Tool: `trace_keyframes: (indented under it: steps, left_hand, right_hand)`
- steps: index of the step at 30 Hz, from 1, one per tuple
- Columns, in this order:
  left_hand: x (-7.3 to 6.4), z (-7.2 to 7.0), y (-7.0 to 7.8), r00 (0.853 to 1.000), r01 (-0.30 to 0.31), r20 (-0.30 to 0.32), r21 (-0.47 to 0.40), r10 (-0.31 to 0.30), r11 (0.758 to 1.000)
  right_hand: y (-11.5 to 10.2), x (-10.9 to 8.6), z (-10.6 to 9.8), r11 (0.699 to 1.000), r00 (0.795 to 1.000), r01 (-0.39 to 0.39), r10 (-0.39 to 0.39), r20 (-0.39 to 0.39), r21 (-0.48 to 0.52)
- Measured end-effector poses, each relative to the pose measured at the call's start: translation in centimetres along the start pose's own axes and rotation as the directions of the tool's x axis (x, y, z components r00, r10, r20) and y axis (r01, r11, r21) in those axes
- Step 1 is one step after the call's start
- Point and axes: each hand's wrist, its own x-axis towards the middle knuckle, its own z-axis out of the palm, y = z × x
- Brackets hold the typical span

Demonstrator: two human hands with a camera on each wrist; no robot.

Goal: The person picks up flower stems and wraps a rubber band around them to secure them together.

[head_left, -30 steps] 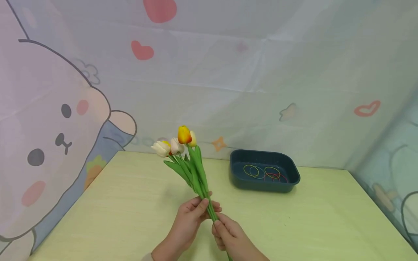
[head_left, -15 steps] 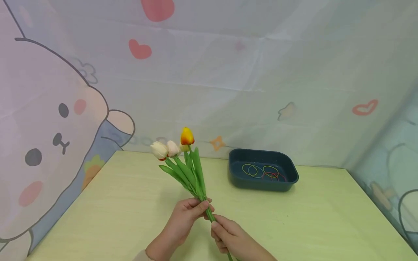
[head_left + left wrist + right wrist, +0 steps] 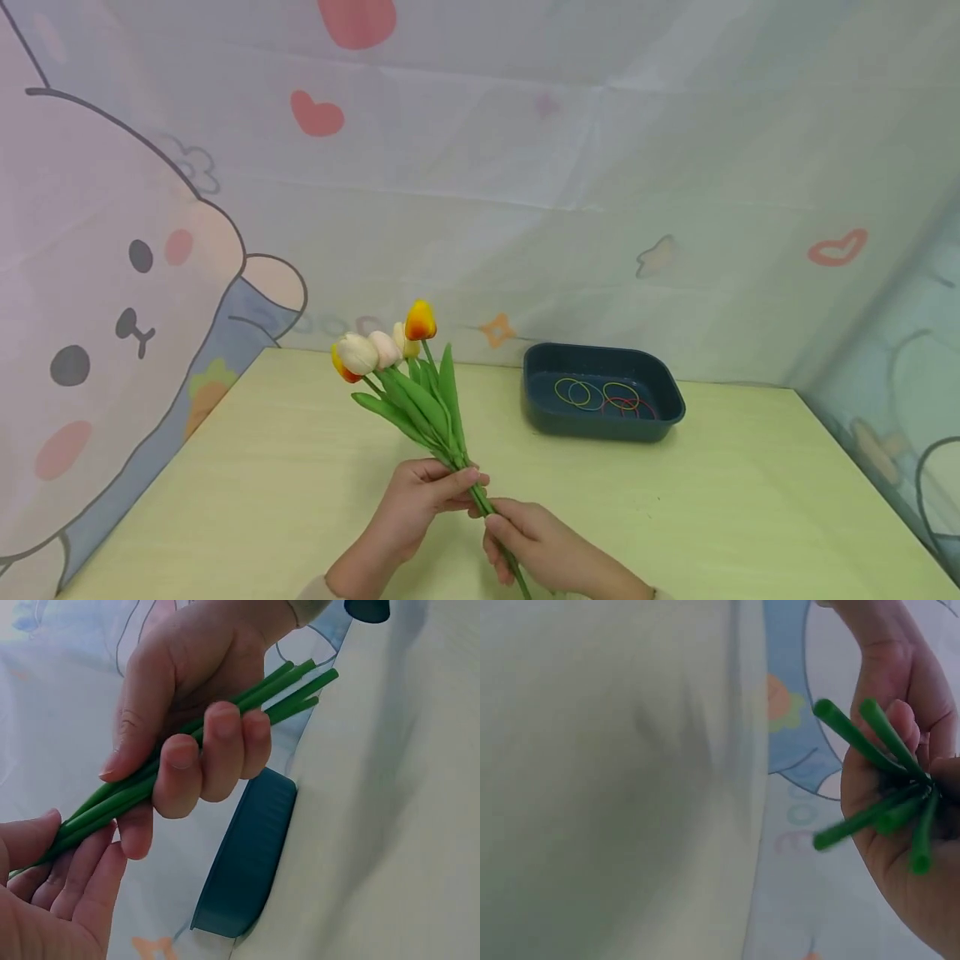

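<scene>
A bunch of tulips (image 3: 420, 400) with white, pale pink, cream and yellow-orange heads leans up and to the left over the table. My left hand (image 3: 427, 504) pinches the green stems just below the leaves, thumb across the front. Lower down, my right hand (image 3: 536, 542) grips the same stems, its thumb on top. In the left wrist view the right hand's fingers (image 3: 221, 754) curl round the stems (image 3: 300, 690), whose cut ends stick out past the palm. The right wrist view shows several stem ends (image 3: 885, 787) fanning apart.
A dark blue basin (image 3: 603, 425) stands at the back of the table, right of the flowers, with several yellow, teal and red rubber bands (image 3: 618, 396) in it. The pale yellow table (image 3: 750, 500) ends at a printed cloth backdrop (image 3: 487, 167).
The flower heads have spread and turned, the white one shifting left and slightly down with an orange-yellow head now showing beside it. Both hands keep hold of the stems; the left has moved slightly left.
</scene>
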Motion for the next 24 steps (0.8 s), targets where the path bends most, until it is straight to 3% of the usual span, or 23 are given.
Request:
trace_keyframes:
  steps: [10, 14, 19, 24]
  left_hand:
    - [-0.2, 0.0, 0.7, 0.999, 0.002, -0.051, -0.062, -0.005, 0.998]
    - [-0.1, 0.0, 0.8, 0.996, -0.014, -0.084, -0.075, 0.007, 0.997]
    - [0.0, 0.0, 1.0, 0.99, -0.028, -0.138, -0.071, 0.018, 0.997]
    - [0.0, -0.2, 1.3, 0.984, -0.037, -0.174, -0.065, 0.026, 0.997]
  right_hand:
    - [-0.9, 1.0, -2.5, 0.999, 0.976, 0.014, -0.006, 0.218, -0.036]
    - [-1.3, 1.5, -3.4, 1.0, 0.965, -0.005, 0.011, 0.261, -0.024]
    - [-2.2, 1.7, -5.6, 0.993, 0.978, -0.06, 0.078, 0.195, -0.098]
    - [-3.7, 1.9, -9.6, 0.981, 0.996, -0.081, 0.085, 0.016, -0.175]
